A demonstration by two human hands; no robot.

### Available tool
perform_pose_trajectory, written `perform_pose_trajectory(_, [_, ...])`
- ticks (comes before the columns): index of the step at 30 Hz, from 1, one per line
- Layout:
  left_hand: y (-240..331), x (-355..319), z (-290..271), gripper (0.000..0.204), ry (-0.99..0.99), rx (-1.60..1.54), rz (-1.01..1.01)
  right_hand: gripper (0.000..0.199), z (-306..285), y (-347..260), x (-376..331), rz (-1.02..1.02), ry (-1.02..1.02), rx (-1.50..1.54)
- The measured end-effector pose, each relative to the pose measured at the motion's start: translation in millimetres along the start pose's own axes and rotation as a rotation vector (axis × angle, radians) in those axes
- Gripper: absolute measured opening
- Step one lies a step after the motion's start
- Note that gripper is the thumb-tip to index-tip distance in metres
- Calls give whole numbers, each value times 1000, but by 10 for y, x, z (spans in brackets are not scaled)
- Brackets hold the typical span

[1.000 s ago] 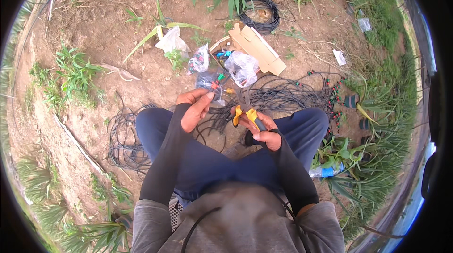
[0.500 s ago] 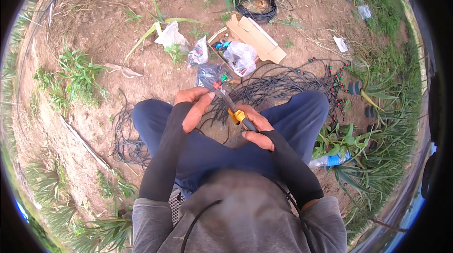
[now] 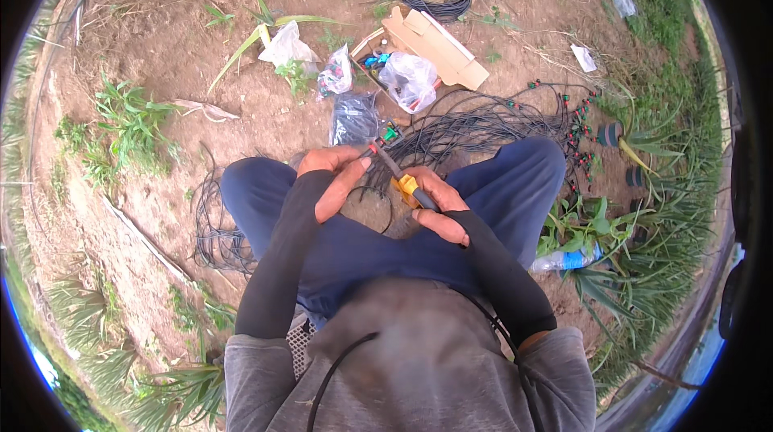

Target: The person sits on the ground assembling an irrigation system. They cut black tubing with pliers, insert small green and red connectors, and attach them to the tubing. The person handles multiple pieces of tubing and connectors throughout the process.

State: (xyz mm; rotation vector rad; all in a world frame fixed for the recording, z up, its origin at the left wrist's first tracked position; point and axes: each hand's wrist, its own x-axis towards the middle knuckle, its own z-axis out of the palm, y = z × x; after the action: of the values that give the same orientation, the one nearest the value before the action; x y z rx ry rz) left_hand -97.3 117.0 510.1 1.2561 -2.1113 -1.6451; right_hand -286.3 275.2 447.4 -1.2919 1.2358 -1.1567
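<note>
In front of my lap, my left hand (image 3: 334, 174) is closed, pinching a small red fitting (image 3: 375, 146) between thumb and fingers. A green fitting (image 3: 391, 133) shows just beyond it; whether the two are joined I cannot tell. My right hand (image 3: 439, 202) is wrapped around a hand tool (image 3: 410, 186) with a yellow and black grip and a narrow dark head. That head points up and left, its tip at the red fitting. The exact kind of tool does not show. Past my hands, thin black tubing (image 3: 459, 130) lies in a loose heap.
An open cardboard box (image 3: 439, 49) with bagged parts lies ahead, beside a dark plastic packet (image 3: 354, 118) and a small bag (image 3: 335, 74). A coil of black tubing (image 3: 463, 1) lies farther off. Red and green fittings (image 3: 581, 122) cluster right; a plastic bottle (image 3: 568, 258) lies by my right knee.
The tool has turned slightly in my right hand, and its yellow parts look closer together. Both hands stay nearly in place; the view has shifted a little.
</note>
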Motion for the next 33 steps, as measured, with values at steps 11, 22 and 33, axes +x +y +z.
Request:
perform_pose_trajectory(11, [-202, -47, 180, 24, -36, 130, 170, 77, 191, 65, -193, 273, -67, 119])
perform_pose_trajectory(22, [-418, -296, 367, 25, -125, 183, 181, 59, 485, 89, -500, 461, -79, 100])
perform_pose_trajectory(33, [-568, -303, 425, 19, -234, -60, 117, 54, 499, 173, -589, 396, -184, -40])
